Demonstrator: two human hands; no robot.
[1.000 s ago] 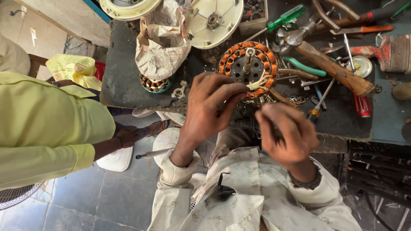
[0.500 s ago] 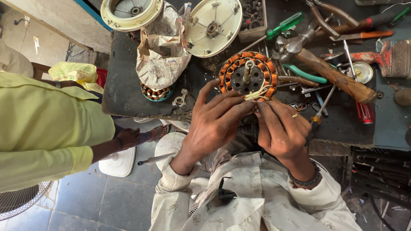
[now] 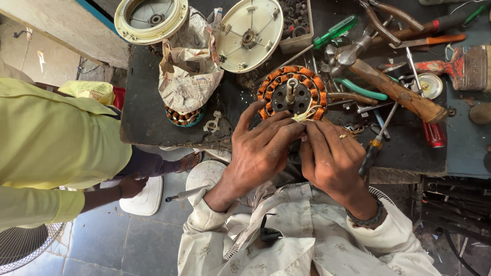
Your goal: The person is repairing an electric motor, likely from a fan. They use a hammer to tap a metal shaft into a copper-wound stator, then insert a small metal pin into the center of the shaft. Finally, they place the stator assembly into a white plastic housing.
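A crumpled newspaper bundle [image 3: 188, 76] lies left on the dark workbench [image 3: 146, 117]. The left hand [image 3: 261, 148] and right hand [image 3: 330, 158] pinch pale wire ends [image 3: 306, 114] at the near edge of a round, copper-wound motor stator [image 3: 292, 92]; what the fingertips grip beneath seems hidden. A wooden-handled hammer [image 3: 396, 89] lies right.

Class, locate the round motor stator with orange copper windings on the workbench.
In the head view, the round orange-wound stator sits on the dark workbench, centre, just beyond both hands, left and right, below the cream round cover.
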